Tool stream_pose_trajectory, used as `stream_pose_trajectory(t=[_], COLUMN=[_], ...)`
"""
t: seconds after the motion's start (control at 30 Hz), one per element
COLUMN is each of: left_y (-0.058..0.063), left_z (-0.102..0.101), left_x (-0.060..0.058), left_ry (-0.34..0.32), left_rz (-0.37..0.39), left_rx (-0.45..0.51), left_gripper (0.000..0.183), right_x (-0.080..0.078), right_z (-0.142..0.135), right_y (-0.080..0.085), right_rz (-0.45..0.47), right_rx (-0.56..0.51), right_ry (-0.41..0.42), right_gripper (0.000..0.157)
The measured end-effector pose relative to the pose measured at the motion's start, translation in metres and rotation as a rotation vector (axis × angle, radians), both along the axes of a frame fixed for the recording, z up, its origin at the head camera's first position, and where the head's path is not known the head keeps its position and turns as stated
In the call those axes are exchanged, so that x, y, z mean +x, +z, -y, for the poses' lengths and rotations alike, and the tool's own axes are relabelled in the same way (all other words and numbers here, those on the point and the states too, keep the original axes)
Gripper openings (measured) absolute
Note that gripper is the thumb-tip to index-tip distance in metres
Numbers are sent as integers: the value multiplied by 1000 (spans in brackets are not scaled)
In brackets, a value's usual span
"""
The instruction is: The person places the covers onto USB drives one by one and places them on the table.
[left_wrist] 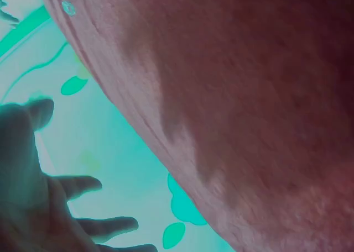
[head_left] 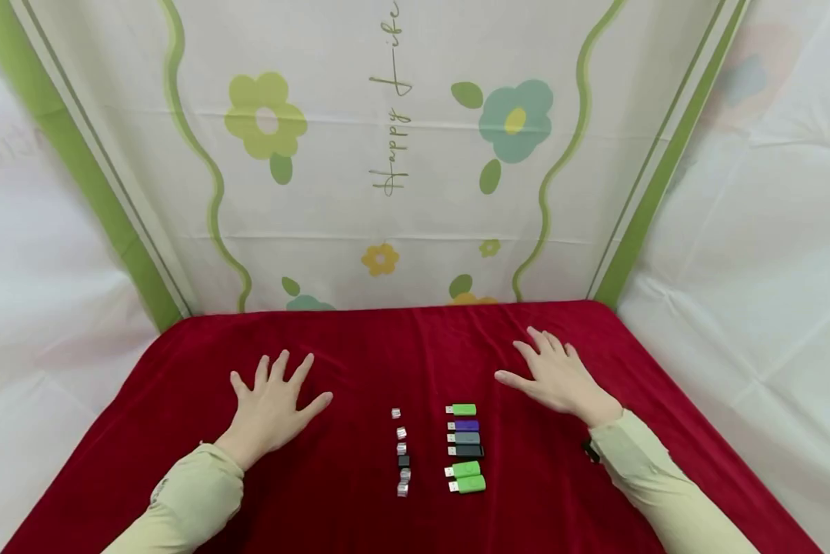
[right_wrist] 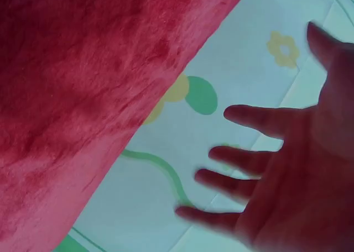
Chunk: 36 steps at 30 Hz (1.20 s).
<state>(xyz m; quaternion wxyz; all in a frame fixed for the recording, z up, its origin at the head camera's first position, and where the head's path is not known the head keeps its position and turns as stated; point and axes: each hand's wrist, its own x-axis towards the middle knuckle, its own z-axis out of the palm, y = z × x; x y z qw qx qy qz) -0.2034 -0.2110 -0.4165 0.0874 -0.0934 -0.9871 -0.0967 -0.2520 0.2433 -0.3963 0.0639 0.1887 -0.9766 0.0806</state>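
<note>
My left hand (head_left: 271,412) is spread over the left part of the red cloth, its fingers straight and holding nothing. On the other side my right hand (head_left: 556,377) is likewise spread and holds nothing. Between them lies a column of USB sticks, plugs facing left: a green one (head_left: 464,409) farthest away, then a purple one (head_left: 466,425), a grey-blue one (head_left: 466,438), a black one (head_left: 467,451) and two more green ones nearest. Left of these runs a column of small clear caps (head_left: 401,433), with one black cap (head_left: 404,462) among them.
A red velvet cloth (head_left: 345,508) covers the table. Behind its far edge hangs a white curtain (head_left: 331,200) printed with flowers and green wavy lines. White fabric sides (head_left: 747,308) stand at left and right. A small dark item (head_left: 591,452) shows at the right sleeve.
</note>
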Motion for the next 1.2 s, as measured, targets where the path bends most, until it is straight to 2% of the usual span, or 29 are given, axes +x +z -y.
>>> stream_pose_trajectory(t=[0.27, 0.43, 0.7, 0.8, 1.07, 1.2], left_y=[2, 5, 9, 8, 3, 2], left_z=[-12, -20, -34, -39, -46, -46], left_x=[5, 8, 16, 21, 28, 30], left_ry=[-33, -49, -92, -113, -156, -179], left_rz=[-62, -82, -95, -107, -144, -173], left_rx=[37, 31, 28, 21, -15, -26], left_gripper=[68, 62, 56, 54, 49, 47], right_x=[3, 5, 3, 2, 2, 1], right_z=[18, 35, 53, 57, 67, 70], right_y=[3, 5, 11, 9, -4, -11], right_rz=[-143, -163, -111, -100, -73, -35], right_rx=[3, 79, 154, 170, 195, 203], right_ry=[199, 332, 536, 570, 577, 568], right_gripper=[39, 27, 14, 12, 11, 24])
